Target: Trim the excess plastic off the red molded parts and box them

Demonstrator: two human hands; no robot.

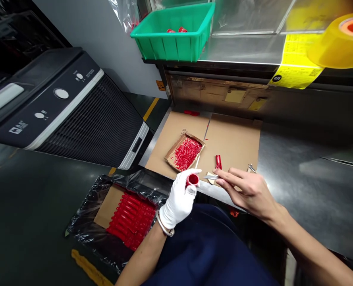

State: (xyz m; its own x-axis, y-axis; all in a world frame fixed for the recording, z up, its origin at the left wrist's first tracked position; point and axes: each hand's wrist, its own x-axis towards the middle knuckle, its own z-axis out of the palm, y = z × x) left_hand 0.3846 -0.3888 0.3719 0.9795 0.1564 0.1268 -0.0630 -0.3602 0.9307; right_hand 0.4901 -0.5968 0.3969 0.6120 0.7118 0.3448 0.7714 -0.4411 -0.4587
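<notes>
My left hand (178, 200), in a white glove, is closed round a hollow red plastic part (192, 180) whose round open end faces up. Bare and to its right, my right hand (247, 190) pinches a thin knife blade (210, 177) that points left toward the red part, a short gap between them. Just beyond my right fingertips another red tubular part (218, 162) lies on the cardboard sheet (236, 135). A shallow cardboard tray (170, 155) full of red plastic scraps (188, 153) sits further left.
A black-lined box (87, 222) holding rows of red parts (131, 220) stands low at left. Behind it is a dark machine (105, 119). On the shelf above are a green bin (170, 45) and a yellow roll (334, 45). Small metal clippers (251, 168) lie near my right hand.
</notes>
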